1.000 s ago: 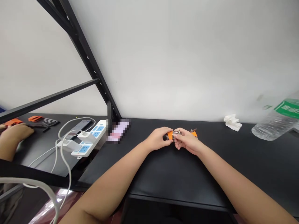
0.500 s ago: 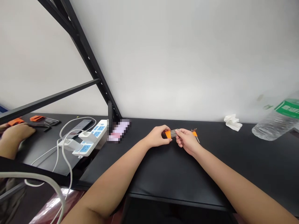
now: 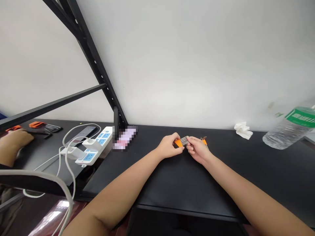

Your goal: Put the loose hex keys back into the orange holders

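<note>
My left hand (image 3: 168,146) is closed around a small orange holder (image 3: 178,143), its thumb on the near edge and fingers on the far one. Several thin metal rods (image 3: 184,140) lie side by side and stick out of the holder to the right; their exact kind is too small to tell. With thumb and fingertips, my right hand (image 3: 197,149) pinches the right ends of these rods. Partly hidden behind the right hand, another orange piece (image 3: 204,141) with small metal parts lies on the black table (image 3: 167,180).
White tissue (image 3: 243,130) and a tilted plastic bottle (image 3: 283,131) are on the right. A blurred-out flat item (image 3: 125,137), white power strip (image 3: 94,147), looping cables and a phone (image 3: 82,134) lie left, beneath a black metal frame (image 3: 98,68). Another person's hand (image 3: 17,139) is at far left.
The orange holder and rods have tilted, with the rods now slanting more up to the right. My left hand has shifted slightly right. The right hand still pinches the rod ends.
</note>
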A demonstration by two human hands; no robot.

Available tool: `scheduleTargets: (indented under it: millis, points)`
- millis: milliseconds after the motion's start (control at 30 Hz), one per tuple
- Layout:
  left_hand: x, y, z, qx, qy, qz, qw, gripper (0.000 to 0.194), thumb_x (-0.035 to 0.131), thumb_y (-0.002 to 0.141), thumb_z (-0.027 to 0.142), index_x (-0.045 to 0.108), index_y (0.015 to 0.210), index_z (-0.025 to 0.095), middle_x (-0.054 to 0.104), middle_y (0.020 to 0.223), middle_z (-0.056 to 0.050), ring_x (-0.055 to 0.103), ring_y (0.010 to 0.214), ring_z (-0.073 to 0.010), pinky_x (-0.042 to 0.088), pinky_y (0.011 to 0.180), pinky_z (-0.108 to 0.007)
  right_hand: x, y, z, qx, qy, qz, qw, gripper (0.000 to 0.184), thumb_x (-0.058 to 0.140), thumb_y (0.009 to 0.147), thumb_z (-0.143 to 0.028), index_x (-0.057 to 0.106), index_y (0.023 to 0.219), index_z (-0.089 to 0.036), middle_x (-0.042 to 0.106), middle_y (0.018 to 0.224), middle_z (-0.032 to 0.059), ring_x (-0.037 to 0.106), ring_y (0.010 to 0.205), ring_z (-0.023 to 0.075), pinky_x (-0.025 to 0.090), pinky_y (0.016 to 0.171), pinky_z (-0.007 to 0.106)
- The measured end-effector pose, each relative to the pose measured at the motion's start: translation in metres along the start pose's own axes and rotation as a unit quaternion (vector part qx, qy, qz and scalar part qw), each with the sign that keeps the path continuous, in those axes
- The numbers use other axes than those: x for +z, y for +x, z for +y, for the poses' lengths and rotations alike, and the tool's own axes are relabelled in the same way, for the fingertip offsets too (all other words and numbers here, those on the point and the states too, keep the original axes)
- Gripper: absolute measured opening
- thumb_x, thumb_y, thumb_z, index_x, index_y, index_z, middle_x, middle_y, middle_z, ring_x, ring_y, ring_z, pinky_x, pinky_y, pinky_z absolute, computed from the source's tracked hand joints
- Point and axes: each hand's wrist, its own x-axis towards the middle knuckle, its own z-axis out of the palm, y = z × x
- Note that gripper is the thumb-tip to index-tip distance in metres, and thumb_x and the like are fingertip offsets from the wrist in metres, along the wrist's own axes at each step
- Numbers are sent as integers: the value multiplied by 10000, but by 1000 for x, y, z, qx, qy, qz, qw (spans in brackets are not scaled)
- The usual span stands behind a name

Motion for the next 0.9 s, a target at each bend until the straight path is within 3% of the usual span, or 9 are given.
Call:
scheduleTargets:
  millis: [100,300,400,500,600,800,900]
  points:
    - [1,-1,0,9,15,20,1000,311,753,735,370,579,951,228,658,792,28,583,669,-127,487,638,-252,-1,0,-1,-13,-9,-1,1000,483,907,680,-452,504,756,-196,477,645,-54,373,469,45,246,359,168]
    - [4,-1,1,16,66,7,998,387,707,770,360,602,1113,214,713,958,-36,655,801,-189,537,738,-316,4,-2,-1,-31,-12,4,999,517,920,652,-479,502,767,-197,486,642,-56,361,465,37,241,358,156]
    - [8,0,2,2,104,2,995,318,696,762,343,640,1041,201,707,969,-64,658,835,-219,539,746,-337,8,-2,2,-44,-26,9,999,545,905,660,-523,473,762,-207,465,630,-65,357,456,40,248,352,159]
    - [9,1,3,-16,118,3,993,223,707,745,354,638,900,209,670,852,-44,637,771,-210,521,694,-325,11,-1,5,-55,-52,5,997,526,817,755,-611,469,794,-220,444,629,-72,335,436,42,255,340,162]
    - [8,0,7,-8,108,24,994,236,715,732,325,637,927,216,674,869,-38,640,787,-209,516,707,-320,13,0,8,-76,-83,25,993,521,691,842,-698,452,817,-236,403,602,-83,290,397,44,239,314,163]
    - [10,-3,24,40,66,35,996,142,684,776,257,631,903,219,676,843,-11,625,749,-168,488,693,-277,14,0,8,-87,-88,56,991,584,615,849,-778,410,732,-244,388,485,-74,351,330,80,316,284,223]
    - [11,-4,30,48,54,20,997,174,692,803,271,642,964,226,678,838,7,610,715,-148,479,683,-260,14,-2,3,-87,-91,69,990,650,542,847,-840,376,646,-244,357,403,-58,325,289,87,280,268,239]
